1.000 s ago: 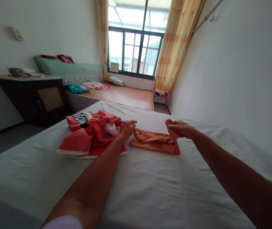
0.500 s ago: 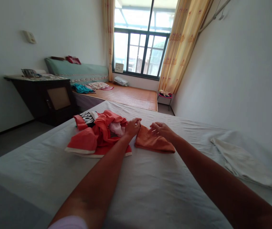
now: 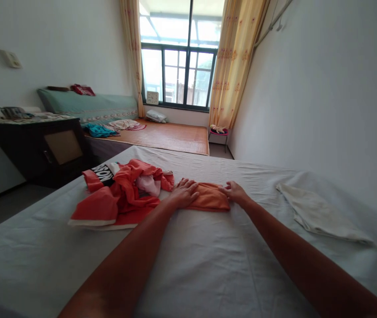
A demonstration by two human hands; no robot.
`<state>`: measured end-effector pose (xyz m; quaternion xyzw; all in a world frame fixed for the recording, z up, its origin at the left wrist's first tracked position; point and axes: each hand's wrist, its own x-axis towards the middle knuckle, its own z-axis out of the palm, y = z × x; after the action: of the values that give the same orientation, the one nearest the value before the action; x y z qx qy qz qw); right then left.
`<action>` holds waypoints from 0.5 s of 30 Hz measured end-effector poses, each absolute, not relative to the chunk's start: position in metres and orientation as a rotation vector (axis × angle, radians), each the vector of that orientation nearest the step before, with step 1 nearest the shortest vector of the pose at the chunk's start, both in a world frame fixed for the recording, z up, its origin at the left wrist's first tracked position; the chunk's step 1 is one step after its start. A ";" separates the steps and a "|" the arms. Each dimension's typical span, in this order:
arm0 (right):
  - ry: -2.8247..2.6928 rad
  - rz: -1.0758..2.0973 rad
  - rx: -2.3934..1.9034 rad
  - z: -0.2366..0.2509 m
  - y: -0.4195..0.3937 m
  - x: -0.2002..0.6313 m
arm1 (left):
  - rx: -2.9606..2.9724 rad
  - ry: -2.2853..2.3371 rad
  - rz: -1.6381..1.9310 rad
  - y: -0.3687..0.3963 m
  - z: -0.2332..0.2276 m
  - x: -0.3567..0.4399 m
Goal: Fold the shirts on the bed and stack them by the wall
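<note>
A small orange cloth lies folded into a compact rectangle on the white bed sheet. My left hand rests flat on its left end, fingers spread. My right hand presses on its right end with the fingers lying on the fabric. Neither hand grips the cloth. Just left of it lies a loose heap of red and orange clothes, one piece with a black band and white lettering.
A folded off-white cloth lies on the bed at the right, near the wall. Beyond the bed are a dark cabinet, a second bed with a woven mat, a window with yellow curtains and a small stool.
The orange cloth was stretched out between my hands; my right hand carried its right end over to the left, folding it. Both hands now lie flat on the smaller folded piece.
</note>
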<state>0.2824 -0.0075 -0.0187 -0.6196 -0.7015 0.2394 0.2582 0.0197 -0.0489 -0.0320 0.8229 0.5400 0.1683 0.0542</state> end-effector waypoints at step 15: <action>-1.333 1.636 -0.900 0.043 -0.050 0.301 | 2.442 1.594 1.023 -0.043 -0.020 0.025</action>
<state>0.3006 -0.0496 0.0426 -0.3576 -0.5296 0.6500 0.4113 0.0250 -0.0427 -0.0199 0.7899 0.5156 0.3310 0.0257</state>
